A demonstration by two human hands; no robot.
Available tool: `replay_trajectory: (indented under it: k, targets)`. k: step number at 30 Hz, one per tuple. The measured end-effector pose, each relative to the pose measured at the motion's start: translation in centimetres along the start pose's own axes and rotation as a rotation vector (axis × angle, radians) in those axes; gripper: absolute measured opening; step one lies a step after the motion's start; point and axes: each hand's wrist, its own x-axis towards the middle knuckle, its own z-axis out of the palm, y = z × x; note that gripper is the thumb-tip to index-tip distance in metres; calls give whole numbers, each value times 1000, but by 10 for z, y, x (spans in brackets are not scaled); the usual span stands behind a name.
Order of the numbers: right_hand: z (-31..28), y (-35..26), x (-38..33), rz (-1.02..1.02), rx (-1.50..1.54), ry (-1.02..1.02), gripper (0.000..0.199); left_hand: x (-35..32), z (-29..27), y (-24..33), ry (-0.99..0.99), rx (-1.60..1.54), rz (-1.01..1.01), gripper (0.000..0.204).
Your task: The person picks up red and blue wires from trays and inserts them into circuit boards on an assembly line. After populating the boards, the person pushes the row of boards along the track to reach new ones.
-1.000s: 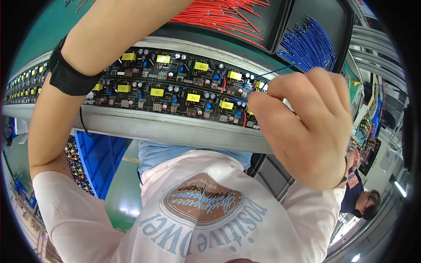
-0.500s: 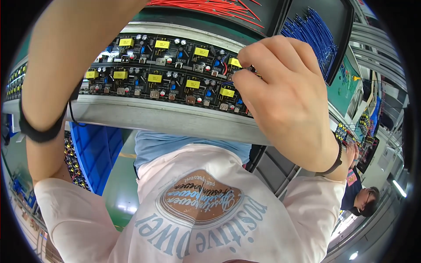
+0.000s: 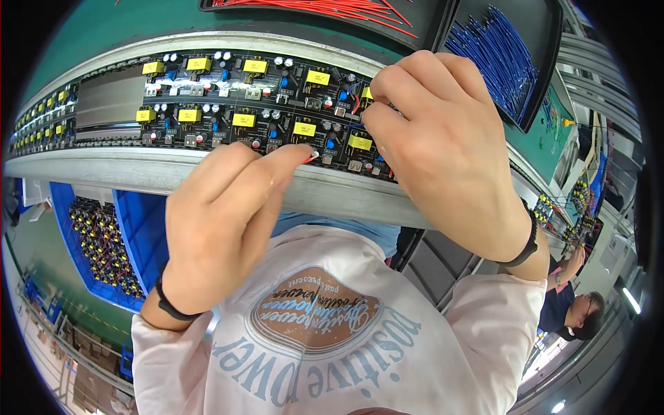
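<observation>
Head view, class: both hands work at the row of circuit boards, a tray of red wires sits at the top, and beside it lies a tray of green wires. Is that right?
One detail is wrong. In the head view the tray beside the red wires holds blue wires, not green. The rest stands: the left hand and right hand both work at the circuit boards.

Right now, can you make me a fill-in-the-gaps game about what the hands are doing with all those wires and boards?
1. The left hand pinches a thin ____ wire at its fingertips.
2. The tray at the top right holds a pile of ____ wires.
3. The circuit boards carry many boxy ____ parts.
4. The right hand has a black band on its ____.

Missing words: red; blue; yellow; wrist
</observation>
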Motion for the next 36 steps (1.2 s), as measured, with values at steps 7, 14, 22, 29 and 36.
replay_trajectory:
  k: [7,14,22,29,36]
  targets:
    - [2,-7,-2,-109,-24,-16,10,0,16,-3,94,27,76,22]
    - [-1,-5,-2,-151,-30,-61,10,7,31,5,143,130,138,21]
    - [-34,25,-12,-37,158,114,11,9,39,4,141,298,100,15]
    - [-40,80,-38,324,10,91,12,13,48,6,145,286,94,12]
    - [-27,105,-40,424,-65,27,13,15,44,6,119,305,75,12]
